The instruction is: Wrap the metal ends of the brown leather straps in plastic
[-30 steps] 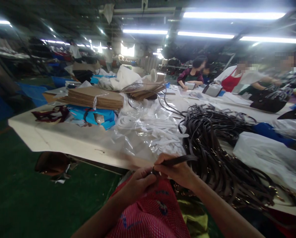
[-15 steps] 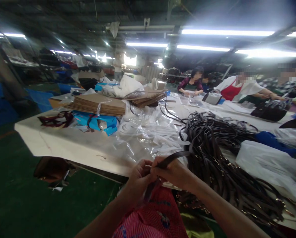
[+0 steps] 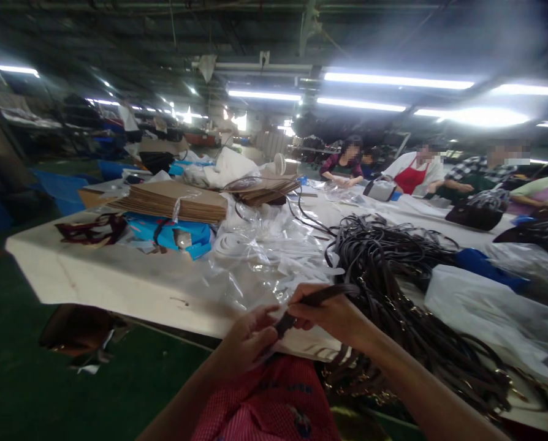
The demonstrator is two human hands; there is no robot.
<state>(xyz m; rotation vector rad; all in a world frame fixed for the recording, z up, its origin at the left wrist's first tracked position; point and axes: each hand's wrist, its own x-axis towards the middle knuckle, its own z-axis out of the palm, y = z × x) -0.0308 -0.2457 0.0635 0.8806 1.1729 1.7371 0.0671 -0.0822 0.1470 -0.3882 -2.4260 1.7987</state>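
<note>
The right hand point(image 3: 322, 309) pinches a dark brown flat strap point(image 3: 322, 297) between its fingers; the left hand's point(image 3: 251, 337) fingers close on the strap's lower stretch. The strap hangs above the edge of the white-covered tabletop point(image 3: 177, 294), beside a tangled heap of dark straps with gold-coloured clasps point(image 3: 393, 288).

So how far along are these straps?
Done: I can't confirm any; no finished strap can be told apart. In hand: one dark strap, pinched in the right hand, with the left hand at its lower end. Left: possibly much of the strap pile alongside on the table, though worked and unworked ones look alike.
</note>
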